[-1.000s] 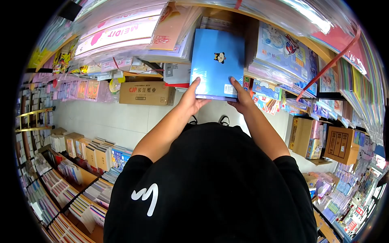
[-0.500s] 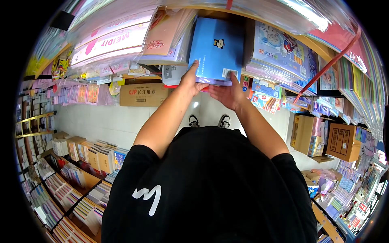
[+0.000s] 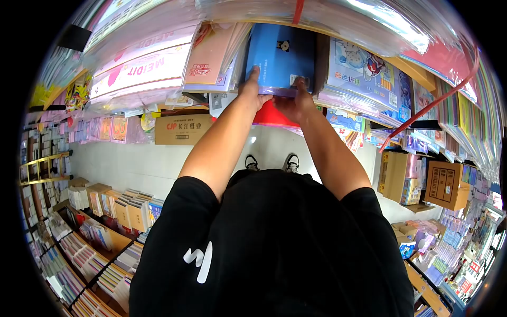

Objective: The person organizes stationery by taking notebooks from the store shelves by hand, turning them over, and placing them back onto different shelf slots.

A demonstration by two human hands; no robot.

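Observation:
A blue book or pad [image 3: 280, 55] with a small cartoon figure and a barcode label lies in a shelf slot, its near edge facing me. My left hand [image 3: 253, 95] grips its near left corner, thumb on top. On the near right corner is my right hand [image 3: 296, 100], its thumb by the barcode label and its fingers beneath. Left of the slot are pink packs [image 3: 208, 58]; right of it is a stack of blue-purple packs [image 3: 362, 76]. A red item [image 3: 274, 116] shows below my hands.
A CJP carton [image 3: 182, 130] stands on the floor [image 3: 153, 161] at the left. Book bins [image 3: 113, 243] fill the lower left. Open and closed cartons [image 3: 446, 185] stand at the right. A red strap [image 3: 430, 108] hangs before the right shelf.
Both hands have moved forward with the blue book, which now sits deeper in the slot under the upper shelf. More of the red item below has come into view.

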